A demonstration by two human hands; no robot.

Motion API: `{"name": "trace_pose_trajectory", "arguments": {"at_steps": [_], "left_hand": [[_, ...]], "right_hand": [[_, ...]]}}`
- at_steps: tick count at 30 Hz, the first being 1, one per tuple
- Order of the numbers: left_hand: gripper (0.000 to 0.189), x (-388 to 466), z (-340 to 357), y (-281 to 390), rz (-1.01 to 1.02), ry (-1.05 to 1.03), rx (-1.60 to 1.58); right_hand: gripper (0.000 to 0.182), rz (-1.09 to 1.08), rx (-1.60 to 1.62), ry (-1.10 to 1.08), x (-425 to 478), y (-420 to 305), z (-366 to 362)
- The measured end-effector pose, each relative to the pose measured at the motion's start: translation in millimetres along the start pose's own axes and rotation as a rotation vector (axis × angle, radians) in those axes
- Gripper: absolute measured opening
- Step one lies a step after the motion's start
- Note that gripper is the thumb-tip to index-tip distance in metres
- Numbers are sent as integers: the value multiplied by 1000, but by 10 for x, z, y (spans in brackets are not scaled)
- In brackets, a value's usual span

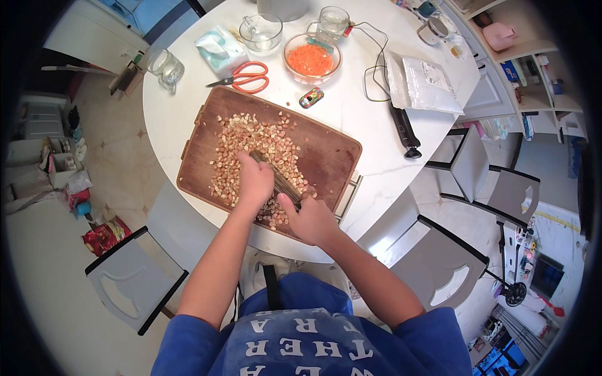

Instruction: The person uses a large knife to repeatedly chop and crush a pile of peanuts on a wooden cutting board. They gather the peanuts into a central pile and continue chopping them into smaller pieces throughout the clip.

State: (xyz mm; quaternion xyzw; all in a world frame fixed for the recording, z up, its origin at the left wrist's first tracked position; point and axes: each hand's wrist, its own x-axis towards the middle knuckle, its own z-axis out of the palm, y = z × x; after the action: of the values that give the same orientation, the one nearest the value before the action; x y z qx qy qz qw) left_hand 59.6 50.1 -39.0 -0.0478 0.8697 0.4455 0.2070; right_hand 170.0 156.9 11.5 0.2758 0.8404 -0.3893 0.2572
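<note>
My left hand (256,181) and my right hand (312,218) grip a dark, ridged wooden rod (278,178), one towards each end. The rod lies slantwise over a spread of chopped nuts (249,136), which look like peanuts. Beneath the nuts is a brown wooden cutting board (329,160) with a metal handle (350,199) at its right side. Nuts lie on both sides of the rod, and some below it between my wrists. My hands hide parts of the rod and of the nuts.
Beyond the board are red-handled scissors (251,77), a toy car (311,97), a glass bowl of shredded carrot (310,58), a tissue pack (221,51) and glass cups (261,35). A black trimmer (404,131) and a silver mailer (423,84) lie at the right. Chairs (442,263) flank me.
</note>
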Motion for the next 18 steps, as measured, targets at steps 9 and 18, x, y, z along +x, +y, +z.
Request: {"name": "trace_pose_trajectory", "arguments": {"at_steps": [9,18], "left_hand": [[54,-220,-79,-80,112,63,-33],[52,-277,94,195,124,56,75]], "right_hand": [[79,-201,-194,-63,46,174,-431],[77,-313,-63,15,308,577,-114]]}}
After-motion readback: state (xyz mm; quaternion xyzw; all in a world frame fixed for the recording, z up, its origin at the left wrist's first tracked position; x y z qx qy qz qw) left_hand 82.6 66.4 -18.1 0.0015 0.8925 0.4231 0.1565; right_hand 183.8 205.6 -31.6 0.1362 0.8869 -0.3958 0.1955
